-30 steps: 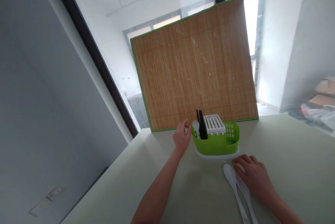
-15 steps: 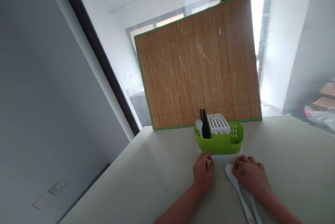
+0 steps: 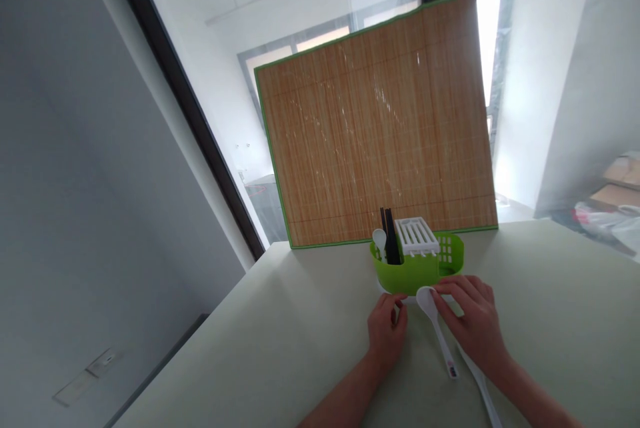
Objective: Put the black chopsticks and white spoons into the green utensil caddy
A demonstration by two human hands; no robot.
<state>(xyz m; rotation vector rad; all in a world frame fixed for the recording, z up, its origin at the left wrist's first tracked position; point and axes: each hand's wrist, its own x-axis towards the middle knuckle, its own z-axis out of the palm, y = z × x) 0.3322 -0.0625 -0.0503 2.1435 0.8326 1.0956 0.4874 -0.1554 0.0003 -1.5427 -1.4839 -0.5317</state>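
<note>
My right hand (image 3: 473,318) pinches a white spoon (image 3: 441,341) at its bowl, the handle slanting down toward me. A second white long-handled utensil (image 3: 483,385) lies on the table, its upper end hidden beneath that hand. My left hand (image 3: 387,325) is at the front left of a green cutlery holder (image 3: 417,279), fingers loosely curved and apart, with nothing visible between them. Its fingertips are by the white base tray (image 3: 411,299); contact is unclear. In the holder stand a small white spoon (image 3: 380,241) and black chopsticks (image 3: 391,238), beside a white slatted rack (image 3: 417,236).
Behind the holder a bamboo mat (image 3: 377,128) with green edging leans against a glass pane. The pale table (image 3: 310,321) ends at a grey wall (image 3: 100,215) on the left. Cardboard boxes (image 3: 623,188) and plastic bags are at the far right.
My right hand has taken hold of one white spoon and lifted it up and left, toward the holder. The other long utensil stays on the table. My left hand has barely moved.
</note>
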